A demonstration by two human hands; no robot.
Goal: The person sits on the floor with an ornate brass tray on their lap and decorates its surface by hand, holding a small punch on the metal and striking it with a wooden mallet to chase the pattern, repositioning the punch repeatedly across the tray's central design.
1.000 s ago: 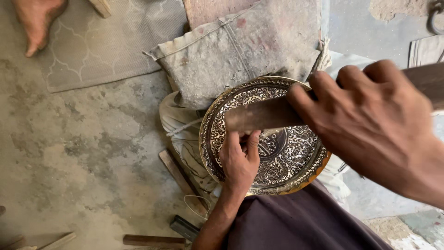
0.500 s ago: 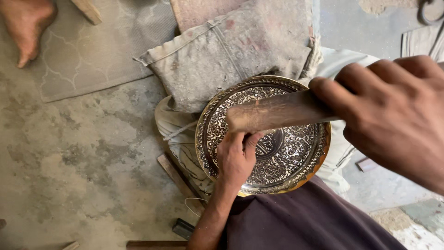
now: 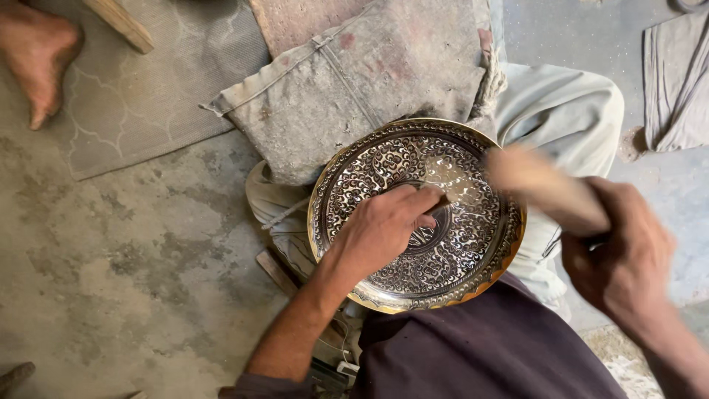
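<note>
Half a second ago the wooden mallet [image 3: 543,188] lay low across the middle of the engraved brass plate [image 3: 384,159]; now we see it lifted off toward the plate's right rim, blurred with motion, and our right hand [image 3: 624,255] has dropped lower and farther right in the view. Our left hand [image 3: 380,229] has shifted a little toward the centre of the plate, and the whole plate sits more centrally in the view than before.

Our right hand is clenched around the mallet's handle, fingers wrapped tight, the pale head pointing up and left over the plate. Our left hand rests on the plate's face, fingers curled in and pinching a small slim tool [image 3: 441,203] whose tip meets the metal close to the central medallion; we cannot make out its shape further.

The plate is round, with a bright golden rim and a dense pattern of dark and silvery scrollwork in rings around a central rosette. It lies tilted on our lap, on the pale trousers [image 3: 569,118], its upper edge against a dusty grey cloth pad [image 3: 369,81], its lower edge just above our dark shirt [image 3: 487,347].
</note>
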